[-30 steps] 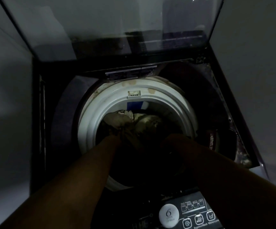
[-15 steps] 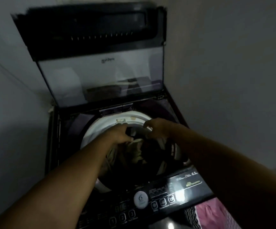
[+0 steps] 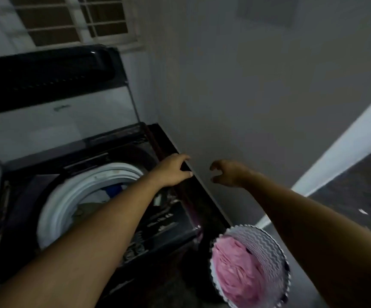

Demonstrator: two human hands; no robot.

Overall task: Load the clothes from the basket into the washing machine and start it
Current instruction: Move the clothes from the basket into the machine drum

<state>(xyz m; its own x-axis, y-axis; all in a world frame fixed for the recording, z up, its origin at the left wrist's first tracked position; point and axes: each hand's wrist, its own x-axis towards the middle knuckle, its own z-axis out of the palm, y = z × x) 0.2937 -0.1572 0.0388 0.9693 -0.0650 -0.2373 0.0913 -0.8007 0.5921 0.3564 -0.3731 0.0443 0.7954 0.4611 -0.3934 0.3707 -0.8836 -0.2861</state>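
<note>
Dim grey-walled laundry corner. Closest to me, basket (image 3: 266, 240) sits on floor right of washer (image 3: 166, 221), w/ pink clothes (image 3: 235, 270) inside, so loading isn't done, I think. Next move prob. needs both hands to go down & grab that pink pile. Left hand (image 3: 173, 172) hangs over washer's right edge, fingers loose, holding nothing. Right hand (image 3: 229, 174) is near it by the wall, fingers half curled, empty too. Further back, some clothes (image 3: 113, 190) lie in drum (image 3: 68, 196), lid (image 3: 57, 125) up.

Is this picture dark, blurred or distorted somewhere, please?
Head view: dim throughout, the washing machine deck nearly black; motion blur smears the basket rim and the window bars; the left hand and right hand look soft-edged.
</note>
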